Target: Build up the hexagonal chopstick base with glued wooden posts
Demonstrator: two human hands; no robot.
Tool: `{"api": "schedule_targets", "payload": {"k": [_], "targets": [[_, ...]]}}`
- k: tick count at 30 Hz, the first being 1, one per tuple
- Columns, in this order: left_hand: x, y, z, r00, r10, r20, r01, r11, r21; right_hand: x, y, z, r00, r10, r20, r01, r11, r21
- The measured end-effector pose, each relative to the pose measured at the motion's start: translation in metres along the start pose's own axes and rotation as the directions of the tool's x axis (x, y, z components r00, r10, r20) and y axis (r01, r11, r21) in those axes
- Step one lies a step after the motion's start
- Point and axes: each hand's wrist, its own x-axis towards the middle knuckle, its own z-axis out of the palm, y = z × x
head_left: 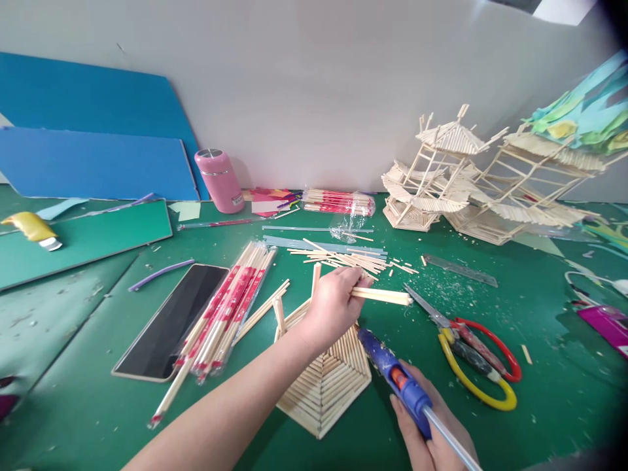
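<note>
From the head view we see our left hand [333, 304] closed around a few pale wooden sticks [385, 296], pinched between thumb and fingers so they jut out to the right, just above the green counter [540, 366]. Our right hand [434, 435] is wrapped around a blue glue gun with an orange trigger [400, 383], its nozzle pointing up towards the left hand. Beneath the left forearm lies a flat fan-shaped panel of glued wooden sticks [326, 386]. Just right of the gun rest scissors with red and yellow handles [478, 360]. A loose heap of short sticks [350, 258] lies beyond the left hand, a clear packet of red-wrapped chopsticks [228, 307] to its left, and stick-built pagoda models [456, 173] stand at the far right.
</note>
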Motion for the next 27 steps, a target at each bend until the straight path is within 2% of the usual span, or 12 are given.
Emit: {"api": "schedule_targets", "payload": {"k": [4,8,16,22,27], "targets": [[-0.0002,-0.0007,0.0000,1.000,0.005,0.001,-0.006,1.000,0.002,0.0002,-0.0017,0.0003,1.000,0.024,-0.004,-0.024,1.000,0.007],[-0.0004,-0.0006,0.0000,1.000,0.009,0.000,-0.009,1.000,0.008,-0.0001,-0.0008,0.0001,0.999,-0.002,-0.037,0.002,1.000,0.007],[0.0001,-0.0003,-0.0003,1.000,0.015,0.004,-0.015,1.000,0.011,0.0005,0.0007,-0.0002,1.000,-0.007,0.011,0.007,1.000,-0.011],[0.0000,0.0000,-0.0003,1.000,0.007,0.005,-0.007,1.000,0.014,0.0021,0.0025,0.0039,0.998,-0.065,-0.019,0.064,0.997,-0.041],[-0.0003,0.0007,-0.0013,1.000,-0.001,0.009,0.000,1.000,0.013,0.0018,0.0011,0.0021,0.999,-0.036,0.022,0.037,0.999,-0.026]]}}
